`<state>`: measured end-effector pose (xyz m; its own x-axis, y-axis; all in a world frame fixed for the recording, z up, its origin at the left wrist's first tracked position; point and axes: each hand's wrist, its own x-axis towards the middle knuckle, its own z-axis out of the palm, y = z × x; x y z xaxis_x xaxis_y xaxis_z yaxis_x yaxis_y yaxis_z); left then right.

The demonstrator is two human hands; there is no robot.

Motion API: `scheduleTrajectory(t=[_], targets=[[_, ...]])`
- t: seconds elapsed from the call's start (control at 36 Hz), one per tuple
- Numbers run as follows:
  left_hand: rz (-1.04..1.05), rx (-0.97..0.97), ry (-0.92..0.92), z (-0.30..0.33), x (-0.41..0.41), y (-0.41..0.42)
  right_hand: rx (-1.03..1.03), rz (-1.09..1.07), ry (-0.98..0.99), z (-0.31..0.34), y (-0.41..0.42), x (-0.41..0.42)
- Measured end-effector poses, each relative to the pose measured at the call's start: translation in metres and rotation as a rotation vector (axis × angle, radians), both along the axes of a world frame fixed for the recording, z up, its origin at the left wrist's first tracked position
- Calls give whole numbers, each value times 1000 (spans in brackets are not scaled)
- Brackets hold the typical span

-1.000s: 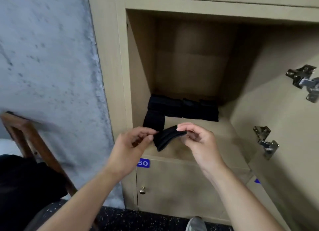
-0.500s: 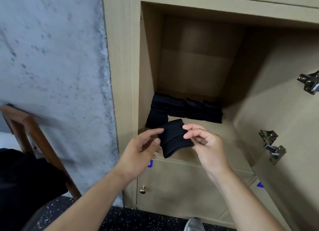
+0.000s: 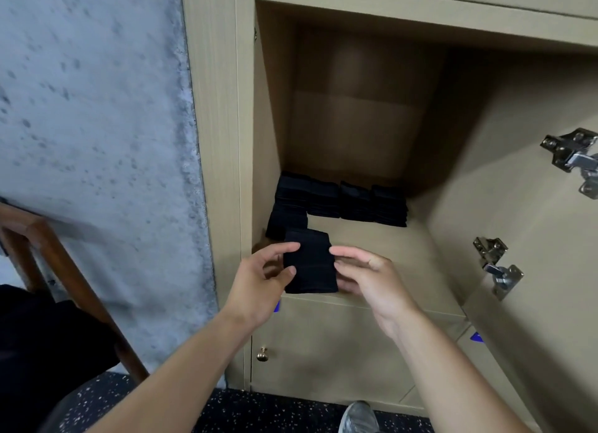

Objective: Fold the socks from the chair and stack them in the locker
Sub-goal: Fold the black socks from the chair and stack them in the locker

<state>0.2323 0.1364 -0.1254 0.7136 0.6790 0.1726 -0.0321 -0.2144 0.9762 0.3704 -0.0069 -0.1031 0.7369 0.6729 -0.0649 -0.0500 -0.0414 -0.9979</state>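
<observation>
Both hands hold one folded black sock [image 3: 310, 264] at mid-frame: my left hand [image 3: 259, 283] pinches its left edge, my right hand [image 3: 369, 280] cups its right side. Bunched a second ago, it now lies flat and square, ready for the locker shelf [image 3: 372, 245] beside the stacked socks [image 3: 339, 199].

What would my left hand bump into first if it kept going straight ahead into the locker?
Probably the folded black sock lying alone at the locker's front left, just beyond the left hand and the folded sock it holds. Depth is hard to judge here.
</observation>
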Motion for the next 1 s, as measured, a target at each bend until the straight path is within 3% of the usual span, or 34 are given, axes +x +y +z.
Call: scheduleTrajectory(t=[0.11, 0.42, 0.64, 1.0], targets=[[5, 33, 41, -9, 8, 6, -85, -18, 16, -11, 6, 3], [-174, -95, 192, -28, 19, 8, -229, -167, -150, -44, 18, 36], [-229, -107, 225, -20, 26, 3, -243, -198, -257, -50, 30, 41], [-162, -189, 132, -11, 26, 3, 34, -275, -90, -39, 49, 43]])
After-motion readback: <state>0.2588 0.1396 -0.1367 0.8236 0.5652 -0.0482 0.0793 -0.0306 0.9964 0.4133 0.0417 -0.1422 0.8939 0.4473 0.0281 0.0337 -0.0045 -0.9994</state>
